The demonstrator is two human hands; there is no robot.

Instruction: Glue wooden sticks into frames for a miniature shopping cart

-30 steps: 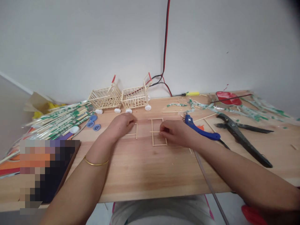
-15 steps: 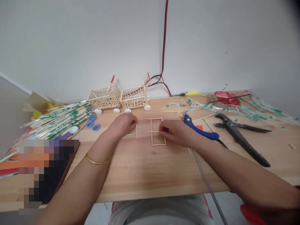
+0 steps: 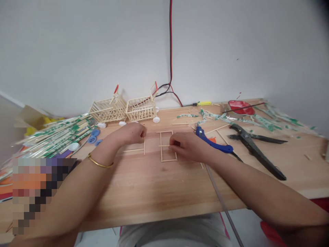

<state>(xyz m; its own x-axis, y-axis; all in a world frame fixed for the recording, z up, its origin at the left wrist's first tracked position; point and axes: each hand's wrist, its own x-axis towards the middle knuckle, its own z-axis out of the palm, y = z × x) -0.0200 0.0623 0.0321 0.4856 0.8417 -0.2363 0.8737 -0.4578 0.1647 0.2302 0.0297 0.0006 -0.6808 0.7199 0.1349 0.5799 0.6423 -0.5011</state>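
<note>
A small ladder-like frame of thin wooden sticks (image 3: 166, 146) lies flat on the wooden table (image 3: 159, 185). My right hand (image 3: 186, 146) rests at its right side, fingers pinched on the middle crossbar. My left hand (image 3: 131, 133) is curled over the top of a second stick frame (image 3: 137, 148) just to the left, fingertips pressed down on it. A gold bangle sits on my left wrist.
Two finished stick carts (image 3: 125, 109) with white wheels stand at the back. A blue glue gun (image 3: 212, 143) and black shears (image 3: 253, 147) lie to the right, packs of sticks (image 3: 55, 135) and blue caps (image 3: 92, 140) to the left. A red-black cable (image 3: 170, 51) hangs down the wall.
The view has swung a little, so everything sits further left in frame. My left hand has lifted slightly off the left frame, showing more of it. My right hand stays on the crossbar.
</note>
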